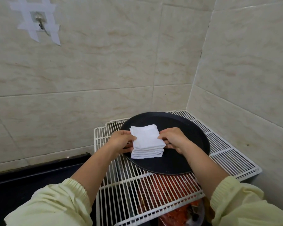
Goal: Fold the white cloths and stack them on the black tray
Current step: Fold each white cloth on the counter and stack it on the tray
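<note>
The left hand point(121, 141) and right hand point(176, 139) are pinching opposite sides of the stack of folded white cloths point(145, 141), which is sitting on the round black tray point(178, 124).

place: kitchen corner | evidence: marbled wall tiles point(104, 62), taped wall hook point(39, 22), black countertop point(31, 176), white wire rack point(227, 152)

White cloths point(145, 141), black tray point(183, 128).
White wire-grid rack point(222, 154); beige veined wall tiles point(104, 62); pale green sleeves point(55, 204), 5 and 7 o'clock.

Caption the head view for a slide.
Left hand and right hand hold a stack of folded white cloths on a black tray atop a wire rack.
</note>
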Motion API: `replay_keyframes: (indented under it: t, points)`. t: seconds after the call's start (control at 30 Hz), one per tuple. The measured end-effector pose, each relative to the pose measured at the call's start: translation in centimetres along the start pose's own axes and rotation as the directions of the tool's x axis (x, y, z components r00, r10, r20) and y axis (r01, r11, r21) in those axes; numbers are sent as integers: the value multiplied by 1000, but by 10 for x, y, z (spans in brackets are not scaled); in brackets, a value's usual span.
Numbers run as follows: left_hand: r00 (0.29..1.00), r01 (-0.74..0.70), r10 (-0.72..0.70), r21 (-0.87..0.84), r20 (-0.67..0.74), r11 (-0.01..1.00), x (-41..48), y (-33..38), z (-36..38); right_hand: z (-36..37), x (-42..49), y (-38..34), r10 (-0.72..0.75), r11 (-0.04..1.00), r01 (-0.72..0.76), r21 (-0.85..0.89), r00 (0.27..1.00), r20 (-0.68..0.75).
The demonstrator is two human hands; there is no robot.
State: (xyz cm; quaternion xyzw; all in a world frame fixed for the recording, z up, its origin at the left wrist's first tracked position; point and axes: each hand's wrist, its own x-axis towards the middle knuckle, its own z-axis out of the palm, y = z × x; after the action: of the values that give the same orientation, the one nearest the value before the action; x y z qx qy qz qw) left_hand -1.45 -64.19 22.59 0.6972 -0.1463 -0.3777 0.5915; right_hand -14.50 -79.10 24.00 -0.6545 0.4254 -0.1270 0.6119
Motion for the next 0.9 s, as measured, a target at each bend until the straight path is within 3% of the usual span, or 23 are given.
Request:
replay_keyframes:
  t: [0.23,0.33,0.47,0.7,0.9]
  points:
    - [999,-26,26,22,-30,999,-1,-5,-1,0,-1,9,-30,993,24,-115,998,-53]
    - [996,-62,65,47,-67,997,-4,-5,-4,0,0,11,-175,969,148,-200,977,-123]
    - [976,-136,145,69,-162,988,-10,-6,-20,10,-6,2,-411,876,322,-360,888,-205]
    - [879,-257,361,327,-312,909,-36,-15,-97,98,-36,-19,-575,666,552,-501,808,127]
    - [779,-130,401,502,-482,855,-96,-46,-187,213,-72,-26,-536,518,662,-542,745,397]
